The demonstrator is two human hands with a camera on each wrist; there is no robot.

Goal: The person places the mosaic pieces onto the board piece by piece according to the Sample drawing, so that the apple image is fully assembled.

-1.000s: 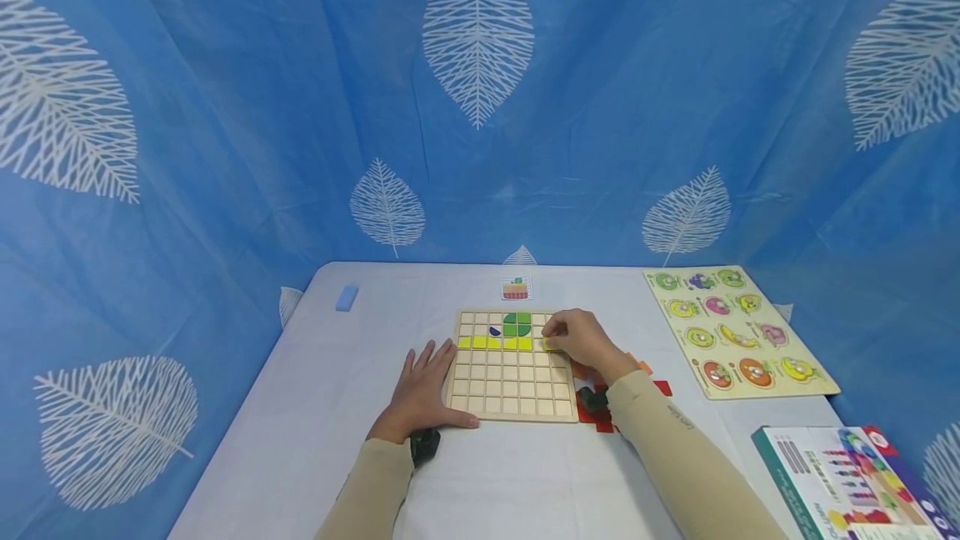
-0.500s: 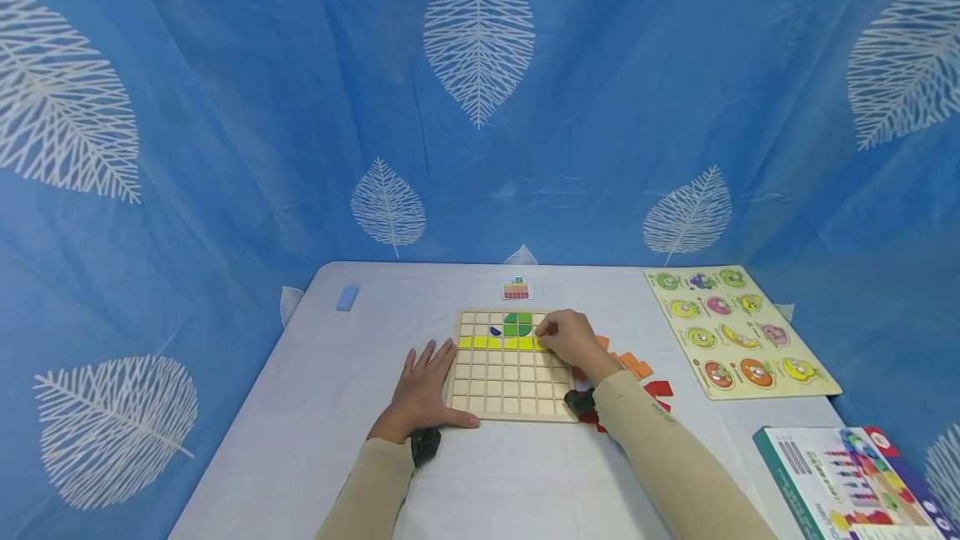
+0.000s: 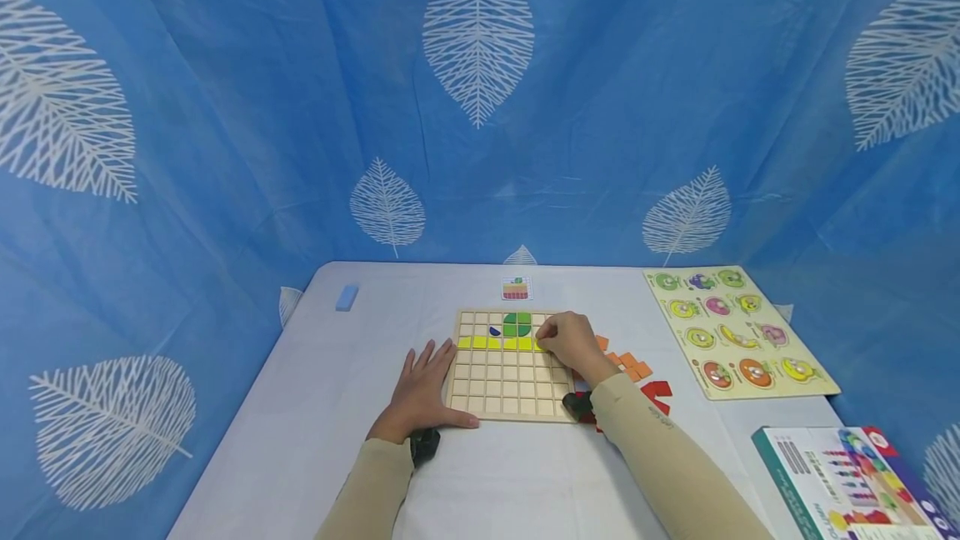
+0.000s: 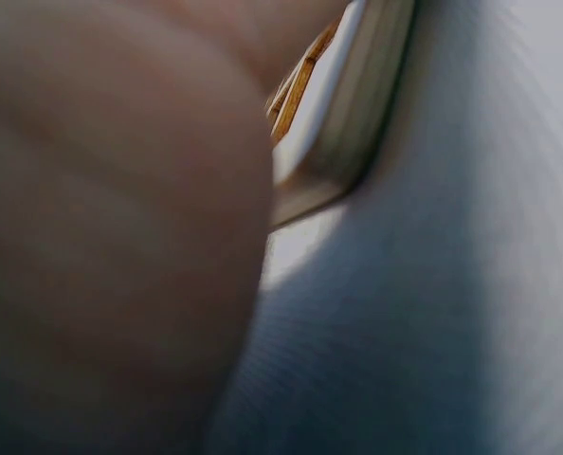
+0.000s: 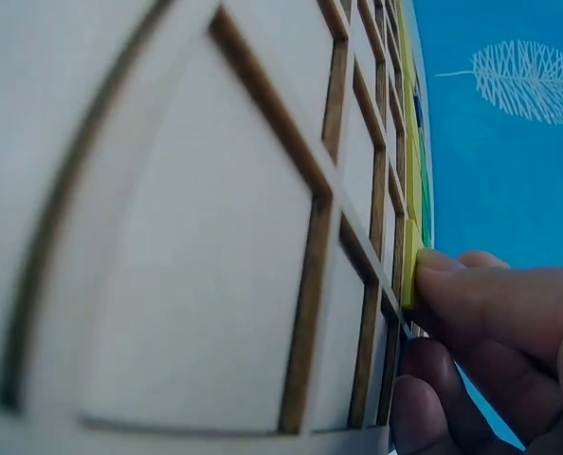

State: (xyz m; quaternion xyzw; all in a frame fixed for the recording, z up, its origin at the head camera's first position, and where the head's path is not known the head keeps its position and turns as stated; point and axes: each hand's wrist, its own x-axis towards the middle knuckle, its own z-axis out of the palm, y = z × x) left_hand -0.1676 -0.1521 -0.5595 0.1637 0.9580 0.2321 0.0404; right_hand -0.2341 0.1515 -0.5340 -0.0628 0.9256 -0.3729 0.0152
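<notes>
A wooden grid board (image 3: 510,390) lies on the white table. My left hand (image 3: 423,394) rests with spread fingers along its left edge, the thumb by the front left corner. Over the board's right side, my right hand (image 3: 572,342) pinches a yellow tile (image 5: 410,270) at the right end of a yellow row (image 3: 495,343). Above that row sit green tiles (image 3: 517,324) forming a rounded shape, with a small dark blue piece (image 3: 495,331) to their left. The left wrist view is mostly filled by the blurred palm (image 4: 120,227), beside the board's corner (image 4: 343,152).
Loose orange tiles (image 3: 628,363) and red tiles (image 3: 657,389) lie right of the board, partly behind the right forearm. A picture card (image 3: 517,288) lies beyond it. Further out are a blue block (image 3: 347,298), a fruit puzzle board (image 3: 712,327) and a printed box (image 3: 855,482).
My right hand has shifted slightly left with the yellow tile, up to the end of the yellow row, and then stayed nearly still there. The left hand has not moved.
</notes>
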